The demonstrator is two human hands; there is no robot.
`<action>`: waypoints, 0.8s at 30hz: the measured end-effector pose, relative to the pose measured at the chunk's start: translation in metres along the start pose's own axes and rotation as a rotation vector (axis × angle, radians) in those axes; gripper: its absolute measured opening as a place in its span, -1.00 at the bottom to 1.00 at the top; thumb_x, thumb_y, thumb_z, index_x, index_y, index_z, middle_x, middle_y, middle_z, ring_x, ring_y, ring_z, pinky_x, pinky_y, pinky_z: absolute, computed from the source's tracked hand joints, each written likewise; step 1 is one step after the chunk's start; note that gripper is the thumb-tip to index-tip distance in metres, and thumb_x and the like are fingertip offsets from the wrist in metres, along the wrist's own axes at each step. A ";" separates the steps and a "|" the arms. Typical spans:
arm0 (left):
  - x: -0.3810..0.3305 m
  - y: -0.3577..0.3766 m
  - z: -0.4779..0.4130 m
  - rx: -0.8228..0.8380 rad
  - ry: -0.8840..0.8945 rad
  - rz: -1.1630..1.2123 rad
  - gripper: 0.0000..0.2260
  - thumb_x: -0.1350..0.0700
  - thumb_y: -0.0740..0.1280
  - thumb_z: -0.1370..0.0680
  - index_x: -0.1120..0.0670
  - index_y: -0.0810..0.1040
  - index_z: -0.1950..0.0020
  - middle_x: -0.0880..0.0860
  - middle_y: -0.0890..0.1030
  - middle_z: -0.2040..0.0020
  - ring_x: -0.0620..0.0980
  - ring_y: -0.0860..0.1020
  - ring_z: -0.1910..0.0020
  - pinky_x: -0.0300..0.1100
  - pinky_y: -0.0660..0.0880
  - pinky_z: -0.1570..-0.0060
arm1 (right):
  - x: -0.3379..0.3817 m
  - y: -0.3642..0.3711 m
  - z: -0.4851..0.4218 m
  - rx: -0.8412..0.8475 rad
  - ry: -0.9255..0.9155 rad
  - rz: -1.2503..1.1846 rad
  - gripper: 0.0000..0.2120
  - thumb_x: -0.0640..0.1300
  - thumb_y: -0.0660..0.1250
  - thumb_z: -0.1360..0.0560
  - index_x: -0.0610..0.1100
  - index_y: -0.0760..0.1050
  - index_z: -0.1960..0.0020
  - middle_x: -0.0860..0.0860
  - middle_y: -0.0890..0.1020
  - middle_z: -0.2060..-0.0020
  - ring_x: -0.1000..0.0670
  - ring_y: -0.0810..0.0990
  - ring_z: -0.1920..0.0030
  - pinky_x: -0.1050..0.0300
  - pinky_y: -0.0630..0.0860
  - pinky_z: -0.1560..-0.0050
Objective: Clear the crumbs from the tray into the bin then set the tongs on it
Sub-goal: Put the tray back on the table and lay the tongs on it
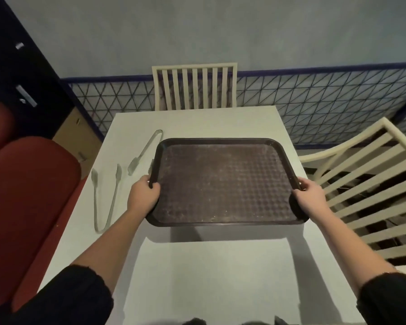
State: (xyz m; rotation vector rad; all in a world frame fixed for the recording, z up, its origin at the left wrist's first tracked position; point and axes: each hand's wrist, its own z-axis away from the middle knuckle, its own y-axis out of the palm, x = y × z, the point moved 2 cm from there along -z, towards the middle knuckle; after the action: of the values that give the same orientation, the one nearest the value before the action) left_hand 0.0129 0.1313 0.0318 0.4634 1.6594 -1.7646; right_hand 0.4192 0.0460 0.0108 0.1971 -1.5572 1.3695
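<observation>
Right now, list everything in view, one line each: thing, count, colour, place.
tray: one, dark brown, held above the table, pale specks on it
tongs: two pairs, clear plastic, on the table left of the tray; far pair
table: one, white, centre
chairs: two, cream slatted, one at the far end, one at right
seat: red cushions, left
cabinet: one, dark, far left
cardboard box: one, brown, on the floor, left
left hand: grips the tray's left edge
right hand: grips the tray's right edge
</observation>
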 end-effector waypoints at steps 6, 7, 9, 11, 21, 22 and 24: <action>-0.037 0.025 -0.081 0.184 -0.077 -0.051 -0.72 0.19 0.31 -0.48 0.20 0.55 -0.17 0.21 0.64 -0.05 0.20 0.58 -0.02 -0.12 0.48 0.03 | 0.029 0.011 -0.099 -0.063 -0.013 0.130 -0.68 -0.24 0.23 -0.50 -0.12 0.49 -0.23 -0.16 0.63 -0.04 -0.21 0.57 -0.05 0.01 0.48 -0.01; -0.043 0.030 -0.093 0.209 -0.083 -0.055 -0.73 0.19 0.31 -0.48 0.21 0.56 -0.17 0.21 0.64 -0.05 0.20 0.58 -0.03 -0.13 0.47 0.05 | 0.033 0.013 -0.113 -0.072 -0.007 0.160 -0.69 -0.21 0.22 -0.52 -0.12 0.47 -0.25 -0.16 0.62 -0.06 -0.22 0.57 -0.06 0.00 0.47 -0.02; -0.055 0.042 -0.120 0.249 -0.089 -0.073 -0.72 0.20 0.32 -0.48 0.22 0.54 -0.18 0.22 0.62 -0.07 0.20 0.58 -0.04 -0.11 0.48 0.03 | 0.039 0.019 -0.142 -0.092 -0.023 0.219 -0.71 -0.18 0.21 -0.53 -0.14 0.46 -0.24 -0.19 0.61 -0.09 -0.23 0.56 -0.07 -0.01 0.47 -0.02; -0.064 0.054 -0.146 0.266 -0.093 -0.133 -0.71 0.21 0.31 -0.49 0.24 0.52 -0.20 0.23 0.60 -0.10 0.21 0.56 -0.07 -0.06 0.49 -0.01 | 0.044 0.025 -0.168 -0.103 -0.030 0.262 -0.72 -0.17 0.20 -0.54 -0.15 0.46 -0.23 -0.21 0.59 -0.10 -0.25 0.56 -0.06 -0.01 0.46 0.01; -0.095 0.103 -0.236 0.222 -0.090 -0.327 -0.74 0.18 0.31 -0.52 0.22 0.50 -0.19 0.22 0.59 -0.12 0.21 0.57 -0.08 -0.06 0.49 0.04 | 0.042 0.060 -0.255 -0.091 0.009 0.338 -0.76 -0.14 0.14 -0.59 -0.19 0.40 -0.21 -0.23 0.54 -0.09 -0.32 0.56 0.01 -0.08 0.47 0.06; -0.097 0.106 -0.240 0.219 -0.087 -0.340 -0.74 0.17 0.31 -0.52 0.22 0.50 -0.19 0.21 0.60 -0.12 0.21 0.57 -0.08 -0.08 0.48 0.07 | 0.040 0.063 -0.259 -0.089 0.012 0.340 -0.78 -0.13 0.14 -0.59 -0.17 0.39 -0.19 -0.22 0.54 -0.07 -0.31 0.56 0.02 -0.09 0.48 0.07; -0.100 0.112 -0.247 0.216 -0.080 -0.339 -0.74 0.17 0.31 -0.53 0.22 0.50 -0.19 0.20 0.60 -0.10 0.21 0.57 -0.06 -0.09 0.45 0.12 | 0.037 0.068 -0.267 -0.089 0.016 0.346 -0.81 -0.10 0.13 -0.58 -0.14 0.39 -0.15 -0.20 0.56 -0.02 -0.30 0.57 0.07 -0.11 0.52 0.08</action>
State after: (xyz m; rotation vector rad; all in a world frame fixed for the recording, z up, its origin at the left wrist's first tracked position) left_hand 0.1153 0.3972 -0.0172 0.2093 1.5680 -2.1936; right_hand 0.5046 0.3038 -0.0474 -0.1454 -1.6893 1.5561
